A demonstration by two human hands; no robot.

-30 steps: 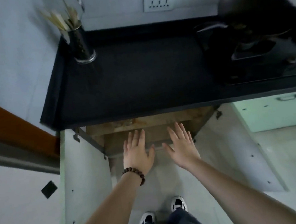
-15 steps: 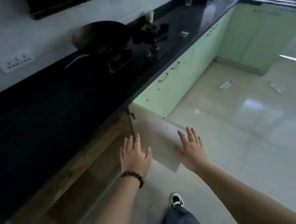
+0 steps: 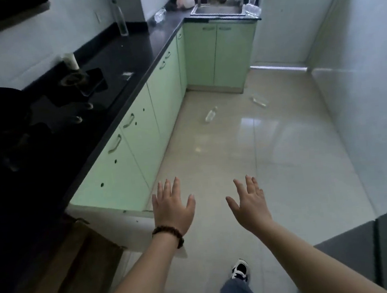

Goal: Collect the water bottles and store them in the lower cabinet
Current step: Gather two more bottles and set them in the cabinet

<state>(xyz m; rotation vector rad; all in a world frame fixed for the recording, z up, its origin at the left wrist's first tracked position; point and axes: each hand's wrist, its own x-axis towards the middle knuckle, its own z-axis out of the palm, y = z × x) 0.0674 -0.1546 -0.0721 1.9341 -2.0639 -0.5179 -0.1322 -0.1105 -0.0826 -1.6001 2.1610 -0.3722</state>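
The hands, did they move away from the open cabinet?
Yes. Both hands, left and right, were right in front of the open cabinet; now they are past its door, out over the floor.

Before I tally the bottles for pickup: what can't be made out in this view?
- Open lower cabinet: interior hidden by the dark counter and the frame's edge.
- Bottles on the floor: too small to tell whether full.
- Sink: clear items nearby blur in window glare, so no count.

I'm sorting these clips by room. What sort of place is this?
A home kitchen, most likely: a black countertop over green cabinets, a gas stove and a steel sink by the window.
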